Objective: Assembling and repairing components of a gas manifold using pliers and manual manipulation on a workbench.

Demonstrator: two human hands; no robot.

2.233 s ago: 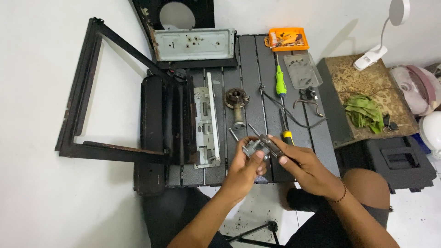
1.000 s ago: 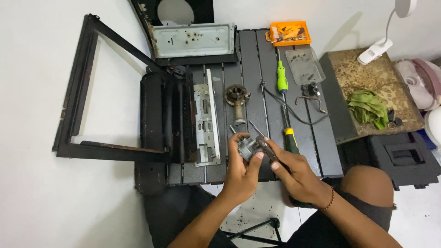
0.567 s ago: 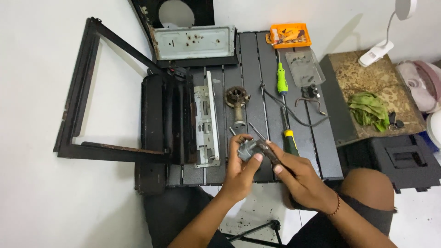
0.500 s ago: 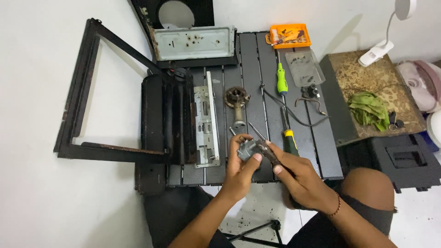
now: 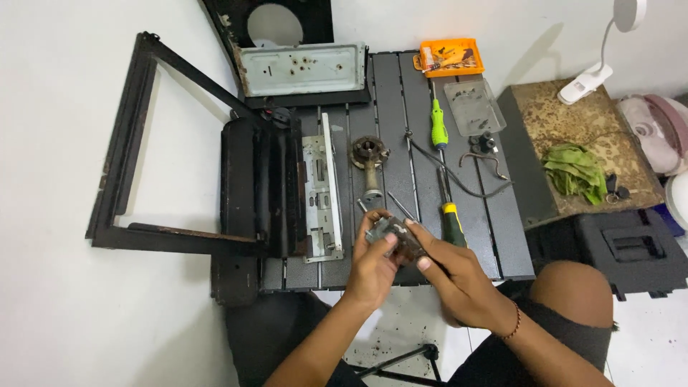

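Both hands meet over the front edge of a black slatted work table (image 5: 390, 93). My left hand (image 5: 373, 261) and my right hand (image 5: 459, 279) together grip a small grey metal part (image 5: 390, 233), fingers wrapped around it so most of it is hidden. Just beyond the hands lie thin metal rods (image 5: 401, 206), a rusty burner piece (image 5: 369, 161) and a yellow-and-black handled screwdriver (image 5: 450, 215).
A green screwdriver (image 5: 438, 129), black wire (image 5: 459, 179), clear plastic lid (image 5: 473, 107) and orange bit case (image 5: 451, 56) lie further back. A grey metal plate (image 5: 301, 69), a silver bracket (image 5: 322, 190) and a black frame (image 5: 136, 143) sit left. A stool with green cloth (image 5: 573, 172) stands right.
The hands have kept hold of the metal part, turning it a little and shifting slightly left. The camera view moved a bit; nothing on the table has moved.
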